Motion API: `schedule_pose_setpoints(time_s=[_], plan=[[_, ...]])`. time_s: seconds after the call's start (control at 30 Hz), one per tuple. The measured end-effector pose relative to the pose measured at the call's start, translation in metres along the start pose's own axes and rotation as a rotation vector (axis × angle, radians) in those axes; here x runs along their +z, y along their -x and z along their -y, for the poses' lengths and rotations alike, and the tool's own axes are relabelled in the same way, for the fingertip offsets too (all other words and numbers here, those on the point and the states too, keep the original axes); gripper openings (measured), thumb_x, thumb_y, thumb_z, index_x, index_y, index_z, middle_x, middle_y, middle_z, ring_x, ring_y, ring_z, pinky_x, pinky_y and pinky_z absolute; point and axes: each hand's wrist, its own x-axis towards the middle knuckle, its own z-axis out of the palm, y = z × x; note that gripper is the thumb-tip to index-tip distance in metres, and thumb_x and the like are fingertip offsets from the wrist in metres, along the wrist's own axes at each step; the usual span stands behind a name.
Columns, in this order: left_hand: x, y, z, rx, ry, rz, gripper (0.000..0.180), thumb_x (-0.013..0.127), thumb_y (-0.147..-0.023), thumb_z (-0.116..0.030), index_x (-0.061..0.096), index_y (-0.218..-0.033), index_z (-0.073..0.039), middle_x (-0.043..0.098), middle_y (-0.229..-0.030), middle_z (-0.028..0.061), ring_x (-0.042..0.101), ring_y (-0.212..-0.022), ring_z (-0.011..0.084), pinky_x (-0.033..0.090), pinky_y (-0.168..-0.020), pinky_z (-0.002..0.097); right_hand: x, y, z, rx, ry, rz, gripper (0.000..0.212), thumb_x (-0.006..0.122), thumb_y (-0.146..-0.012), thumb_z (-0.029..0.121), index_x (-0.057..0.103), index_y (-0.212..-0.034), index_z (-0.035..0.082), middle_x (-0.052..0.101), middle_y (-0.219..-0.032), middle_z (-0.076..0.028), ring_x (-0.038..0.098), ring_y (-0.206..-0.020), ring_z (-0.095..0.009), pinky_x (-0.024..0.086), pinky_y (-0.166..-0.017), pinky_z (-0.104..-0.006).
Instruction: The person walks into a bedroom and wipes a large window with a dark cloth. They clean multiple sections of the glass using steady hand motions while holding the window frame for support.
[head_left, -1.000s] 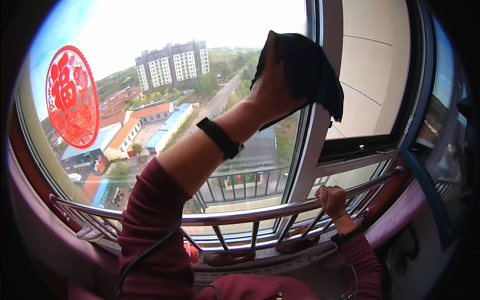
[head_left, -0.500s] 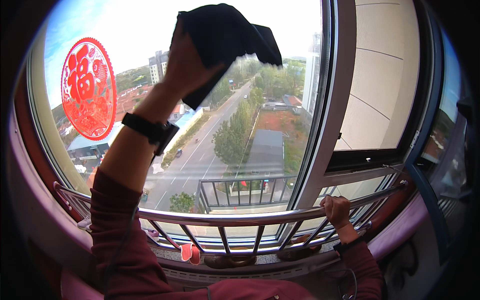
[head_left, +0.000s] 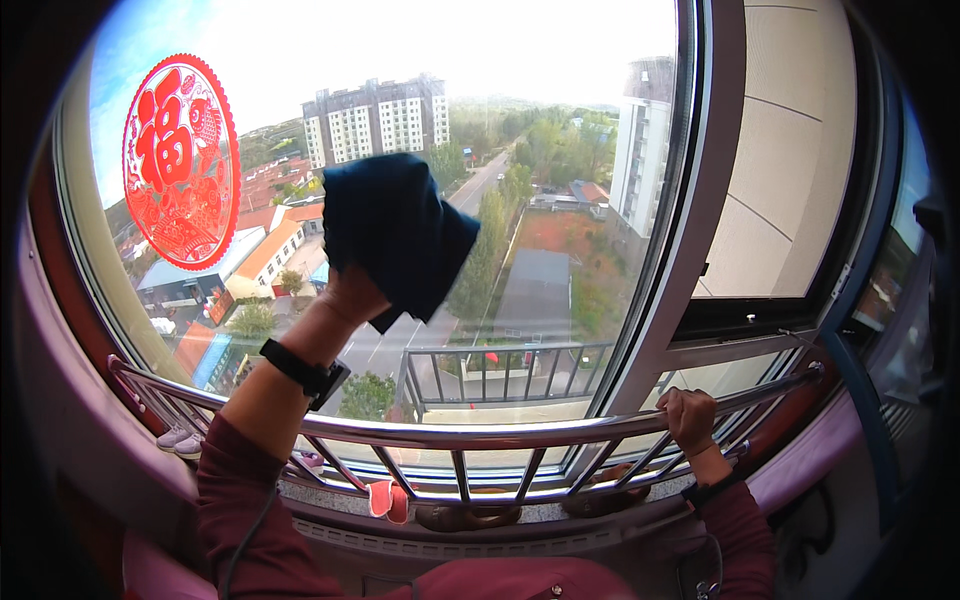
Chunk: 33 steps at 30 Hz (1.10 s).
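Observation:
A dark blue cloth point(head_left: 400, 230) is spread over the fingers of my left hand point(head_left: 355, 295), which holds it up at the large window pane point(head_left: 560, 120). The cloth covers those fingers, and its loose corner hangs to the right. On the right, my right hand point(head_left: 690, 418) is closed around the top bar of a shiny metal railing point(head_left: 500, 436) that runs in front of the window. Left of the cloth, a round red paper-cut decoration point(head_left: 182, 160) sits on the glass.
Brown shoes point(head_left: 470, 512) stand on the sill behind the railing, and pale shoes point(head_left: 182, 440) at its left end. A small red-and-white cloth point(head_left: 388, 502) hangs low on the bars. The blue-framed window sash point(head_left: 868, 410) stands swung inward at right.
My left hand has come down with the cloth, from high on the pane to about its middle. My right hand keeps its grip on the railing. The view has shifted slightly.

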Motion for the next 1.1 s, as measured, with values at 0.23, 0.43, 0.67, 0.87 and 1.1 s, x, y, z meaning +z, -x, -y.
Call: schedule_pose_setpoints(time_s=[0.23, 0.43, 0.67, 0.87, 1.1], plan=[[-0.023, 0.044, 0.049, 0.121, 0.112, 0.282, 0.046, 0.06, -0.094, -0.042, 0.061, -0.133, -0.017, 0.064, -0.132, 0.0064, 0.051, -0.134, 0.0254, 0.022, -0.123, 0.0538, 0.002, 0.001, -0.002, 0.021, 0.01, -0.004, 0.042, 0.045, -0.099, 0.018, 0.065, -0.063, 0.011, 0.063, -0.058, -0.009, 0.063, -0.053, -0.03, 0.05, -0.059, -0.041], [-0.061, -0.053, 0.176, 0.166, -0.755, -0.24, 0.064, 0.067, -0.088, -0.03, 0.049, -0.147, -0.014, 0.061, -0.129, 0.0188, 0.056, -0.122, 0.0372, 0.035, -0.111, 0.0562, 0.003, 0.003, -0.005, 0.042, 0.028, 0.023, 0.042, 0.044, -0.099, 0.018, 0.064, -0.063, 0.011, 0.062, -0.057, -0.009, 0.062, -0.053, -0.031, 0.049, -0.059, -0.0414], [-0.055, -0.115, 0.179, -0.274, -0.895, 0.177, 0.051, 0.058, -0.099, -0.018, 0.048, -0.149, -0.021, 0.067, -0.122, 0.0167, 0.063, -0.119, 0.0297, 0.048, -0.103, 0.0487, 0.002, 0.002, -0.005, 0.02, 0.035, 0.023, 0.043, 0.043, -0.099, 0.017, 0.064, -0.062, 0.011, 0.063, -0.059, -0.008, 0.063, -0.054, -0.03, 0.05, -0.061, -0.041], [0.002, 0.044, 0.12, 0.113, -0.439, -0.309, 0.05, 0.077, -0.086, -0.036, 0.066, -0.131, -0.016, 0.058, -0.138, 0.0152, 0.053, -0.126, 0.0413, 0.04, -0.109, 0.054, 0.003, 0.003, -0.007, 0.019, 0.021, 0.02, 0.042, 0.042, -0.099, 0.017, 0.062, -0.062, 0.011, 0.063, -0.059, -0.007, 0.062, -0.054, -0.03, 0.048, -0.059, -0.0401], [-0.014, 0.152, 0.065, 0.314, -0.032, 0.381, 0.041, 0.057, -0.094, -0.038, 0.066, -0.126, -0.014, 0.067, -0.129, 0.0078, 0.057, -0.127, 0.0281, 0.028, -0.121, 0.0509, 0.005, 0.002, -0.006, 0.032, 0.015, 0.021, 0.04, 0.043, -0.097, 0.019, 0.061, -0.062, 0.011, 0.063, -0.059, -0.007, 0.062, -0.053, -0.03, 0.047, -0.057, -0.0406]])
